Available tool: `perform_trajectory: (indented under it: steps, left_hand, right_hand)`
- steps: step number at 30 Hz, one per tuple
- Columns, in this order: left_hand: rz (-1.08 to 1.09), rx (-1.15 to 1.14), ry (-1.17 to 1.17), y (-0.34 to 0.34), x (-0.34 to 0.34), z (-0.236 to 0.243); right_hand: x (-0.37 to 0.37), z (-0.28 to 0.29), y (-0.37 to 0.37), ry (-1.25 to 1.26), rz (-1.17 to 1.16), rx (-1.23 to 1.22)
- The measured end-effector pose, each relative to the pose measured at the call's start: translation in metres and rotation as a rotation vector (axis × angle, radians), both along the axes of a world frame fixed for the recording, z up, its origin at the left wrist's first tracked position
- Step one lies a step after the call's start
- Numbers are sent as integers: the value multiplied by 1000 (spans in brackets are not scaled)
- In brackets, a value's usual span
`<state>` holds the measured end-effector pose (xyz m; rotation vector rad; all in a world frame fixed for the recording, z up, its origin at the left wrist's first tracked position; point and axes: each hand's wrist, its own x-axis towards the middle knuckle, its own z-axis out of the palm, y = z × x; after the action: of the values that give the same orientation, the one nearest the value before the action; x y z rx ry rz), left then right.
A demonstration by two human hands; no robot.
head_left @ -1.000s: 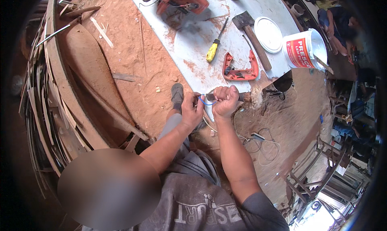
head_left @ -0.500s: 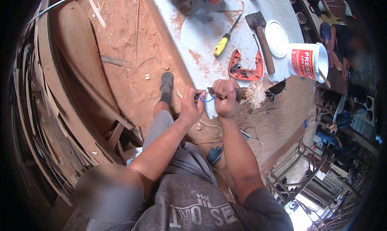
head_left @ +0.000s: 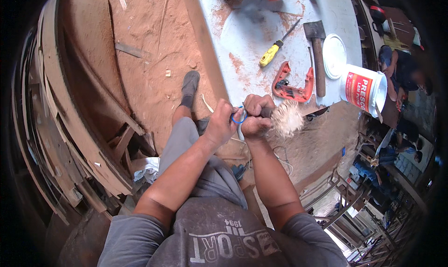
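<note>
Down at the near edge of the pale, dust-streaked worktop [head_left: 261,38], both of the person's hands meet. The right hand [head_left: 255,115] is closed into a fist around the dark handle of a brush whose pale, frayed bristle tuft [head_left: 286,118] sticks out to the right of the knuckles, just off the worktop's edge. The left hand [head_left: 223,123] sits just beside it, touching or nearly touching, its fingers curled and pinching a small blue ring-shaped loop [head_left: 238,118] that lies between the two hands, against the brush handle. Whether the loop is a band or a cord is too small to tell.

Farther away on the worktop lies a red-framed hand tool [head_left: 293,86], near the right hand. Beyond it rests a yellow-handled screwdriver [head_left: 276,49], its shaft pointing to the far right. To the right of these lies a hatchet with a wooden handle [head_left: 318,57], and just beside that a round white lid [head_left: 334,56]. A white plastic bucket with a red label [head_left: 365,90] stands at the worktop's right end.

On the left, reddish sawdust covers the floor [head_left: 144,48], where the person's grey shoe [head_left: 190,83] is planted, and curved wooden strips [head_left: 70,122] are stacked at the far left.
</note>
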<state>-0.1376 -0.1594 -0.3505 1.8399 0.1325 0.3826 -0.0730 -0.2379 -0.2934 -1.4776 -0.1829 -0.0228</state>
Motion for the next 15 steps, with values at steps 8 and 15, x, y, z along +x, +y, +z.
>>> perform_trajectory:
  steps: [8,15]
  left_hand:
    - [85,72,45,-12,2,6]
    - [96,90,88,-12,2,11]
  right_hand:
    - [-4,-18,-24,-217,193,185]
    - [-38,-49,-38,-104,-34,-114]
